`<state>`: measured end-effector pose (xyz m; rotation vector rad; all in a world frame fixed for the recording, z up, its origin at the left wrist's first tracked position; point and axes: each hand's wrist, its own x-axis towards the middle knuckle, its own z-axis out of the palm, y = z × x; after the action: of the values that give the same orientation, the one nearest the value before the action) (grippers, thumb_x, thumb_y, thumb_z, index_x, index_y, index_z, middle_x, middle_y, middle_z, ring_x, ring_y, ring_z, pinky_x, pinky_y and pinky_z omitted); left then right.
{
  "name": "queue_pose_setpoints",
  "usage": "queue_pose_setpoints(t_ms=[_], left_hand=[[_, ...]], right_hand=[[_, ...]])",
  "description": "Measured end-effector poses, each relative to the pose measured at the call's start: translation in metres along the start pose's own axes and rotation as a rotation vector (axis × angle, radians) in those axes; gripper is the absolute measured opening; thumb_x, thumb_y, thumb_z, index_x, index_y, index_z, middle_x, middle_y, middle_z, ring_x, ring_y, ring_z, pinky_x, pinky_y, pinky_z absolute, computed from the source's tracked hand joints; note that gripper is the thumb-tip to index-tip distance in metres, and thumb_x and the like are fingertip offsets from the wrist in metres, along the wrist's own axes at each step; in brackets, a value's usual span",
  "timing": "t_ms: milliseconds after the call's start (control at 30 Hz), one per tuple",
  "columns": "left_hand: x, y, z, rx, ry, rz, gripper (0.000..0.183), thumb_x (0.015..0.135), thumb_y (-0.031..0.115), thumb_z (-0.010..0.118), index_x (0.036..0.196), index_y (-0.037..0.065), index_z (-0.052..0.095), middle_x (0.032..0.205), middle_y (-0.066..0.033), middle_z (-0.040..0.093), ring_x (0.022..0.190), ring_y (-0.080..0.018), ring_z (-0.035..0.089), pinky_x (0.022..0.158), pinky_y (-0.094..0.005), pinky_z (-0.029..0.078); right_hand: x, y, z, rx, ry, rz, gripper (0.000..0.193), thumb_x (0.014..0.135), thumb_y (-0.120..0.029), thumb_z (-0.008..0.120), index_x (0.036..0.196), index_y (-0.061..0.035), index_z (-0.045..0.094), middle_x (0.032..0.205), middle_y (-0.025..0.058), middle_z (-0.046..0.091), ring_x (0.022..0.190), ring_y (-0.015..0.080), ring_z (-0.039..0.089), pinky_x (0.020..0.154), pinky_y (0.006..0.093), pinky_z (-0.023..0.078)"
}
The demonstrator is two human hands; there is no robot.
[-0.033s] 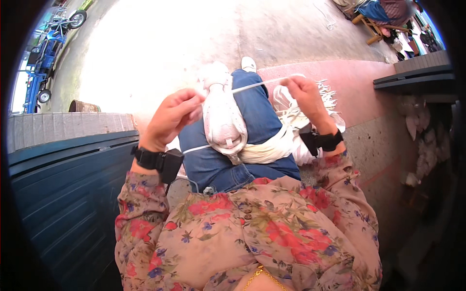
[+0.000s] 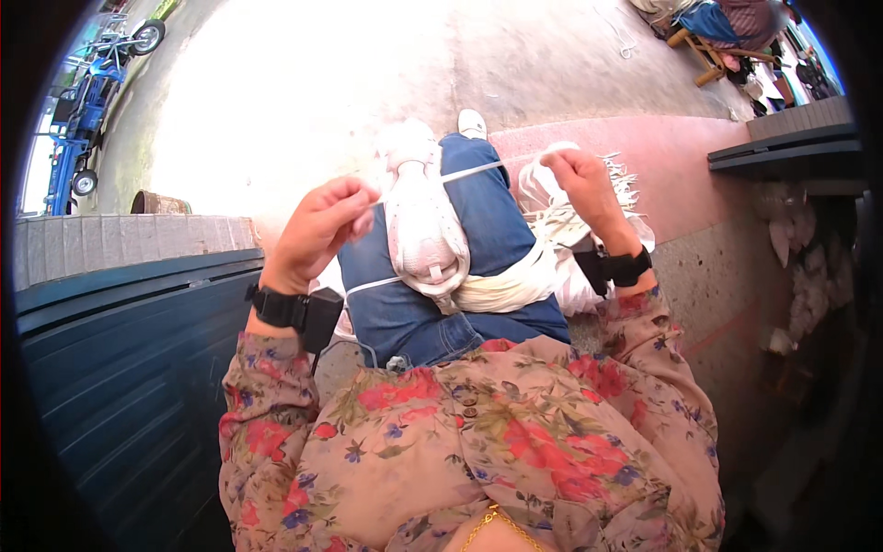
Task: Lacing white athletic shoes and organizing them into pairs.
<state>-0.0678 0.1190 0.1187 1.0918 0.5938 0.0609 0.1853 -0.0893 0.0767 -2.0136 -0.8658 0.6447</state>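
Note:
A pale pink-and-white shoe (image 2: 426, 241) rests on my lap between my thighs, its heel toward me. A white shoelace (image 2: 474, 171) is drawn taut across the shoe's far part, from one hand to the other. At its left end, my left hand (image 2: 317, 225) pinches it with closed fingertips. My right hand (image 2: 589, 190) holds the other end in a pinch above my right thigh. Another white strand (image 2: 372, 285) lies across my left thigh. A bundle of cream-white laces (image 2: 506, 288) drapes over my right thigh, its loose ends beside my right wrist.
A dark blue panel (image 2: 138, 368) with a grey ledge stands at my left. A dark slatted edge (image 2: 782, 152) juts in at the right. Ahead lie a bright concrete floor (image 2: 543, 74), a brown pot (image 2: 158, 202), a blue vehicle (image 2: 81, 138) and a wooden stool (image 2: 708, 60).
Both hands have shifted slightly, the left one down and leftward, the right one a little rightward. The lace between them sits a bit lower. The shoe remains on my lap.

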Motion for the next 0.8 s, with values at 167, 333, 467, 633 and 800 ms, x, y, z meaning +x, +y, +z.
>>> queue_pose_setpoints(t_ms=[167, 333, 467, 633, 800], left_hand=[[0.004, -0.027, 0.004, 0.331, 0.119, -0.151, 0.013, 0.084, 0.016, 0.055, 0.084, 0.003, 0.058, 0.061, 0.0013, 0.051, 0.053, -0.0053, 0.046, 0.048, -0.0193, 0.037], [0.033, -0.074, 0.037, 0.693, 0.032, 0.037, 0.015, 0.081, 0.015, 0.055, 0.079, 0.000, 0.058, 0.059, -0.0014, 0.054, 0.053, -0.0071, 0.046, 0.048, -0.0245, 0.037], [0.026, -0.051, 0.030, 0.347, 0.196, -0.194, 0.014, 0.082, 0.012, 0.050, 0.084, 0.000, 0.057, 0.062, -0.0019, 0.055, 0.051, -0.0072, 0.051, 0.046, -0.0207, 0.040], [0.027, -0.076, -0.013, 0.321, 0.436, -0.051, 0.015, 0.081, 0.015, 0.054, 0.085, 0.001, 0.058, 0.071, -0.0067, 0.059, 0.056, -0.0134, 0.057, 0.044, -0.0244, 0.041], [0.048, -0.097, -0.001, 1.140, 0.459, 0.442, 0.014, 0.076, 0.018, 0.057, 0.083, 0.005, 0.059, 0.080, -0.0152, 0.058, 0.069, -0.0318, 0.057, 0.059, -0.0393, 0.046]], right_hand=[[-0.003, 0.040, 0.027, -0.555, -0.098, -0.311, 0.021, 0.081, -0.014, 0.048, 0.095, -0.0009, 0.058, 0.081, 0.0195, 0.059, 0.078, 0.0358, 0.057, 0.068, 0.0402, 0.045], [-0.012, -0.026, 0.117, 0.383, -0.321, -0.294, 0.029, 0.087, -0.024, 0.046, 0.098, 0.0030, 0.053, 0.084, 0.0141, 0.060, 0.076, 0.0205, 0.057, 0.069, 0.0315, 0.045], [-0.004, -0.038, 0.128, 0.543, -0.650, 0.031, 0.034, 0.088, -0.030, 0.044, 0.093, 0.0005, 0.057, 0.073, 0.0108, 0.061, 0.061, 0.0186, 0.055, 0.059, 0.0300, 0.044], [0.003, -0.012, 0.131, 0.250, -0.527, 0.054, 0.035, 0.086, -0.030, 0.048, 0.079, 0.0024, 0.060, 0.058, 0.0109, 0.055, 0.056, 0.0182, 0.054, 0.055, 0.0299, 0.043], [0.020, -0.005, 0.133, 0.117, -0.371, -0.004, 0.023, 0.080, -0.016, 0.048, 0.087, 0.0012, 0.061, 0.074, 0.0198, 0.060, 0.069, 0.0306, 0.059, 0.065, 0.0347, 0.046]])
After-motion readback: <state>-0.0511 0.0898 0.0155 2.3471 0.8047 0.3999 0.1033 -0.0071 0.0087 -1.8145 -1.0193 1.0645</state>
